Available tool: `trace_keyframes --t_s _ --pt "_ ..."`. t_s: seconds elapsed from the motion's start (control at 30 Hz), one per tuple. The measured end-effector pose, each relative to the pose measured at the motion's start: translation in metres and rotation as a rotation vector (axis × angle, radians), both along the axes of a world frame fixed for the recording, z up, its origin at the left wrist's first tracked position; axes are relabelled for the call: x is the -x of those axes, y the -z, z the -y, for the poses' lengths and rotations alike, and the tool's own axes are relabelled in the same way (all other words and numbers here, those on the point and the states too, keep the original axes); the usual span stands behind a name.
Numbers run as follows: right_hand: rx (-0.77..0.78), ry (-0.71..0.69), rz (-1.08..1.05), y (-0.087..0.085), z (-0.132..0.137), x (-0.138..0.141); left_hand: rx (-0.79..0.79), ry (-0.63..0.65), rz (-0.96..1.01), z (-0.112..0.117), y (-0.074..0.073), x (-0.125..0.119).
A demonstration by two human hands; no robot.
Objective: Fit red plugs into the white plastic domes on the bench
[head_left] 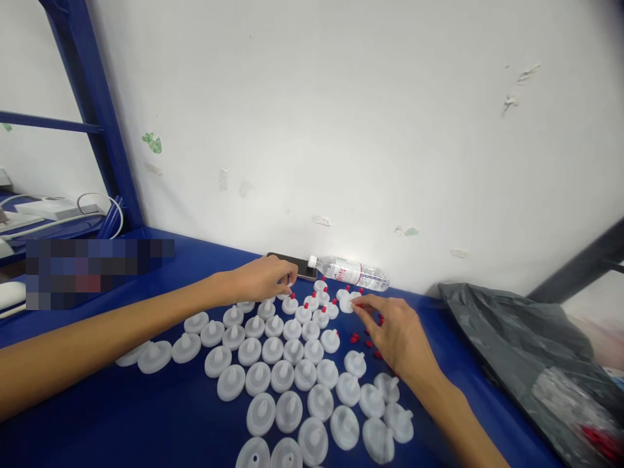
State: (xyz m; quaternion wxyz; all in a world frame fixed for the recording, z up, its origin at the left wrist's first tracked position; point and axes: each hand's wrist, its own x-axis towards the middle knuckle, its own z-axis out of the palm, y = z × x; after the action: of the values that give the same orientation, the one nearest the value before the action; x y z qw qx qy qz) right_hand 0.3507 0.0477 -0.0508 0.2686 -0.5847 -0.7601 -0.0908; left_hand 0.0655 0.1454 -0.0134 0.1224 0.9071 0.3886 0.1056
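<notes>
White discs [293, 351] with raised central stems [263, 408] are spread in loose rows across the blue worktop [160, 422], many touching edge to edge. Each is judged to be light and fairly stiff, probably of moulded plastic, smooth enough to slide if nudged and unlikely to be broken by ordinary handling. The thin rim or the stem seems best suited to being pinched between thumb and forefinger; a grip on the stem should let neighbouring discs be left undisturbed.

By the right hand [396, 328], the edge of one disc [346, 303] is pinched, thumb and forefinger brought together on it. The left hand [269, 278] is curled above the far discs, beside a dark phone [307, 268]; whether anything is gripped there cannot be told.

Small red tips [293, 296] are seen on several far discs, and angular loose red pieces [354, 338] are scattered near the right hand. A clear, ribbed bottle [348, 270] is laid on its side near the plain white wall [341, 130]. To the right, a limp, creased grey bag [487, 325] is spread, with a crinkled transparent wrapper [560, 393] lying on it.
</notes>
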Motion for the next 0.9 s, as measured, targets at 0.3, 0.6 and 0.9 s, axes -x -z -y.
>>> trace_keyframes --t_s 0.3,0.6,0.9 --pt "-0.117 -0.037 -0.010 -0.004 0.005 0.005 -0.067 -0.004 -0.002 -0.001 0.003 -0.002" --pt "-0.208 -0.232 -0.057 -0.010 0.016 0.022 -0.134 0.104 0.037 0.030 -0.016 -0.010" --pt "-0.320 -0.258 0.032 -0.014 0.029 0.041 -0.347 0.225 -0.033 0.068 -0.028 -0.034"
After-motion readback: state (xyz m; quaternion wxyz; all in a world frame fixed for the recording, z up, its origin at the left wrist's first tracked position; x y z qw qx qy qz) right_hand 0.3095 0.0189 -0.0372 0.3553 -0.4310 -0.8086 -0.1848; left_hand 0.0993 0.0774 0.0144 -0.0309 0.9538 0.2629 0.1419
